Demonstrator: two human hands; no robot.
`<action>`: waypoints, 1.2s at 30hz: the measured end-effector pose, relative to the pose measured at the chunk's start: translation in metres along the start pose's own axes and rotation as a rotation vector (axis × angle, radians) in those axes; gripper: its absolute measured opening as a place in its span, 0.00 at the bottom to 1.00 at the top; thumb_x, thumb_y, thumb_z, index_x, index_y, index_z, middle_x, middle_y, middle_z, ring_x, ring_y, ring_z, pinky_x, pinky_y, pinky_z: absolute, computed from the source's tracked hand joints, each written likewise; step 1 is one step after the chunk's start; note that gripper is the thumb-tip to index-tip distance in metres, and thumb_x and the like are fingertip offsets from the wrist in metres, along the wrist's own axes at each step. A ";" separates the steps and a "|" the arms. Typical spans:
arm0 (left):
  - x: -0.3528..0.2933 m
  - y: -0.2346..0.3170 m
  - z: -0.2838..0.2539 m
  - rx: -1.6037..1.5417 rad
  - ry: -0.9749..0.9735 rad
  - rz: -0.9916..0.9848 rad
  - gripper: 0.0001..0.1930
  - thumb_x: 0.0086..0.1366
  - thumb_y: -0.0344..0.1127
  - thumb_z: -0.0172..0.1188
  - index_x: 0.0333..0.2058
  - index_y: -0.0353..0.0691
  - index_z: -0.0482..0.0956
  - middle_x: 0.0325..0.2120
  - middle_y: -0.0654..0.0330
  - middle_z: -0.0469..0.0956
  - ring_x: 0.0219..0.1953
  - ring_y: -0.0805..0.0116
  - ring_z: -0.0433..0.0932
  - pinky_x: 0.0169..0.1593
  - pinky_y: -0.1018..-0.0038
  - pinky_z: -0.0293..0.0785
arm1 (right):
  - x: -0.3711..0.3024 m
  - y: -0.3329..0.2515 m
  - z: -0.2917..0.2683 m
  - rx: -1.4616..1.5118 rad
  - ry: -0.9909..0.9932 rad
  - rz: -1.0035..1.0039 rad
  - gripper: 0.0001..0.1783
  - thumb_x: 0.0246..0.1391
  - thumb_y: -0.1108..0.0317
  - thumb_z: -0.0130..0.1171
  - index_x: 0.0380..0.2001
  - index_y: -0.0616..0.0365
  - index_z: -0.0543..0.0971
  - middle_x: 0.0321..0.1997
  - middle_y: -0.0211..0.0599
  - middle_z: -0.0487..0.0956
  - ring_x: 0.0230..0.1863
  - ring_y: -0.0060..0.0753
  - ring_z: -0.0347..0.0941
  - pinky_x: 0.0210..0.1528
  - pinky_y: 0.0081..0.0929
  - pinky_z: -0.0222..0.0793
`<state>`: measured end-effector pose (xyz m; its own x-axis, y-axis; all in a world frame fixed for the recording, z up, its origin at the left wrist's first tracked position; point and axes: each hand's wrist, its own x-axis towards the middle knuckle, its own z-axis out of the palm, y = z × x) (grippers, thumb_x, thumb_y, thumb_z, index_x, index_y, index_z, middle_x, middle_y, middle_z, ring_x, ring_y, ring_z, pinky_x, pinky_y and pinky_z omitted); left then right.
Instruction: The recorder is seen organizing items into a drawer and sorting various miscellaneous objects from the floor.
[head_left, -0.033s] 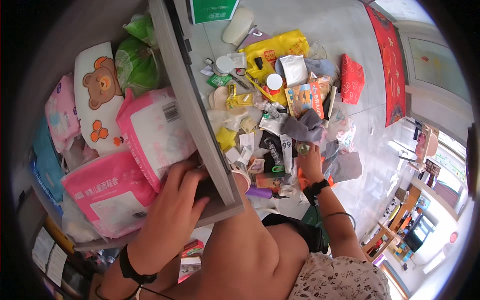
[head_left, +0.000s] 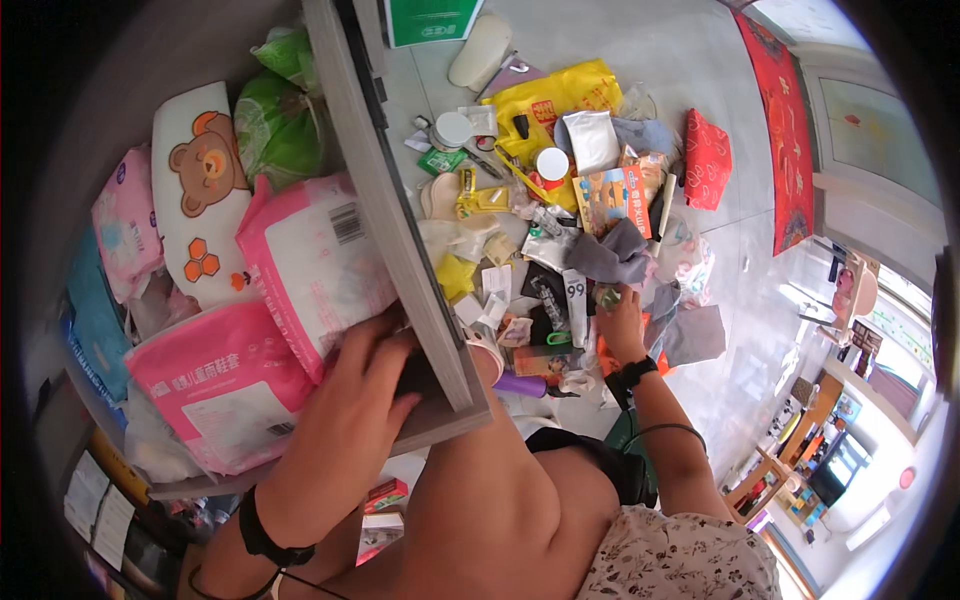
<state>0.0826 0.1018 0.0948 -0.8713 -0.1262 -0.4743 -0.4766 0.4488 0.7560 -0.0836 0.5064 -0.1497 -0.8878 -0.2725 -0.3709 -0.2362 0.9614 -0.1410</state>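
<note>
My left hand [head_left: 345, 405] reaches into an open grey drawer [head_left: 440, 395] at its near right corner. Its fingers are apart beside a pink-and-white plastic package [head_left: 330, 270], with some tips in shadow. A second pink package [head_left: 220, 385] lies left of that hand. Out over the floor pile, my right hand [head_left: 625, 330] is closed on a small round greenish thing [head_left: 607, 298], its kind too small to tell. Just beyond that hand lies a dark grey cloth [head_left: 610, 252]. To its left is a white tube [head_left: 575, 305].
The drawer also holds a bear-printed white package [head_left: 205, 190] and a green bag [head_left: 280, 125]. On the floor, a yellow bag [head_left: 560, 95], a red heart-patterned pouch [head_left: 708, 160], a purple cylinder [head_left: 520, 385] and several small items lie mixed together. My bare knee [head_left: 490, 480] is beside the drawer.
The small greenish thing looks slightly turned in my right hand. My left hand stays in the drawer.
</note>
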 end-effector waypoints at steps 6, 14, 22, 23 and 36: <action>0.008 -0.018 0.006 0.461 -0.290 0.123 0.14 0.53 0.21 0.50 0.40 0.26 0.74 0.38 0.43 0.72 0.37 0.49 0.77 0.40 0.63 0.76 | 0.012 0.003 0.014 -0.295 -0.028 0.111 0.33 0.41 0.58 0.68 0.49 0.61 0.70 0.48 0.49 0.73 0.50 0.54 0.69 0.51 0.43 0.67; -0.025 0.000 -0.014 0.189 -0.016 0.068 0.13 0.62 0.31 0.56 0.44 0.34 0.76 0.44 0.53 0.76 0.42 0.53 0.78 0.44 0.66 0.76 | -0.014 -0.069 -0.098 -0.022 -0.220 0.088 0.31 0.43 0.56 0.68 0.49 0.58 0.72 0.47 0.44 0.78 0.48 0.46 0.75 0.48 0.35 0.71; -0.055 0.010 -0.039 0.039 0.234 0.048 0.19 0.55 0.31 0.68 0.46 0.38 0.78 0.44 0.53 0.78 0.42 0.57 0.79 0.42 0.69 0.79 | -0.054 -0.242 -0.219 0.783 -0.262 -0.925 0.34 0.33 0.61 0.78 0.46 0.58 0.76 0.48 0.48 0.79 0.45 0.45 0.78 0.49 0.37 0.72; -0.052 0.012 -0.037 0.036 0.234 0.069 0.19 0.55 0.31 0.68 0.46 0.38 0.78 0.44 0.53 0.78 0.42 0.57 0.79 0.42 0.69 0.79 | -0.060 -0.257 -0.219 0.777 -0.219 -0.961 0.33 0.35 0.62 0.77 0.48 0.57 0.76 0.49 0.47 0.78 0.45 0.45 0.77 0.46 0.37 0.73; -0.017 -0.008 -0.003 0.212 0.017 0.156 0.21 0.60 0.33 0.60 0.52 0.37 0.71 0.52 0.48 0.69 0.41 0.52 0.79 0.38 0.67 0.78 | 0.105 -0.187 -0.095 0.504 0.140 -0.217 0.17 0.53 0.65 0.62 0.46 0.58 0.77 0.45 0.44 0.78 0.40 0.38 0.78 0.44 0.34 0.74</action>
<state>0.1010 0.0972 0.0983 -0.9349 -0.0550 -0.3507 -0.3028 0.6392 0.7069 -0.1709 0.3017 -0.0749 -0.8919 -0.4214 -0.1643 -0.2318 0.7378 -0.6340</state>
